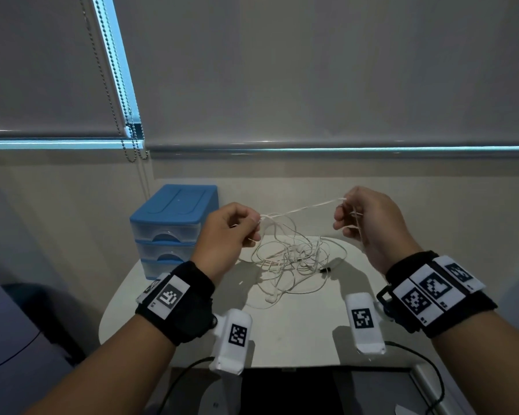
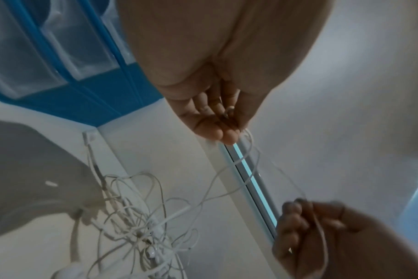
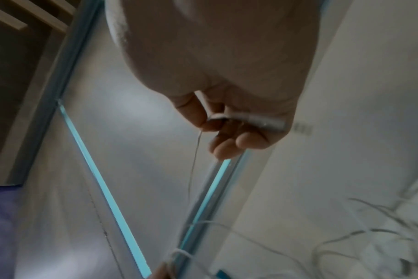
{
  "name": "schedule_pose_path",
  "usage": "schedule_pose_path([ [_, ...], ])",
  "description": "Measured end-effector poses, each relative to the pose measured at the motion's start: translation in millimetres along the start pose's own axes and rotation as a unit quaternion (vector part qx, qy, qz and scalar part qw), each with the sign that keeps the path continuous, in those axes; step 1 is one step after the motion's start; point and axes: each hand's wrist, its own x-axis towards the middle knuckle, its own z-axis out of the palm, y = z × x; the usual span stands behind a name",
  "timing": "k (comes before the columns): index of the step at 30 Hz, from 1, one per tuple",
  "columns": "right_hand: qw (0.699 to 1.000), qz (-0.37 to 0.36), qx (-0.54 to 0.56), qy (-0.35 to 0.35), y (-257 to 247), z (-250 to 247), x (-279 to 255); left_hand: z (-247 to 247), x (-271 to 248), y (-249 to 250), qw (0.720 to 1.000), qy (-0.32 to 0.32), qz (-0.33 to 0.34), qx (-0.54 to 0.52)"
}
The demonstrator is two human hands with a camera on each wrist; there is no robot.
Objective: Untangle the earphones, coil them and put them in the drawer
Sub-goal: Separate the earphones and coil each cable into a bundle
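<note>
White earphones [image 1: 294,259] lie in a tangled heap on the white table [image 1: 297,324], with a strand [image 1: 303,208] lifted and stretched between both hands. My left hand [image 1: 237,232] pinches one end of that strand above the heap's left side. My right hand [image 1: 360,220] pinches the other end higher on the right, fingers curled round the wire. In the left wrist view the left hand [image 2: 217,120] holds the wire and the tangle [image 2: 141,226] lies below. In the right wrist view the right hand [image 3: 229,132] grips a thin wire [image 3: 193,166]. The blue drawer unit [image 1: 171,229] stands at the left, all drawers closed.
The drawer unit [image 2: 60,56] has three clear drawers stacked and sits at the table's back left corner. A wall with roller blinds and a bead chain [image 1: 126,115] rises behind. A dark object [image 1: 288,390] lies below the table's near edge.
</note>
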Motion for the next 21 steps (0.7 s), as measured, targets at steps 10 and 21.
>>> schedule_pose_path([
  [10, 0.954, 0.062, -0.258, -0.143, 35, 9, -15, 5, 5, 15, 0.998, 0.031, 0.002, -0.055],
  [21, 0.917, -0.072, -0.259, -0.295, 10, 37, -9, 14, 8, 36, 0.996, -0.032, 0.079, 0.02],
])
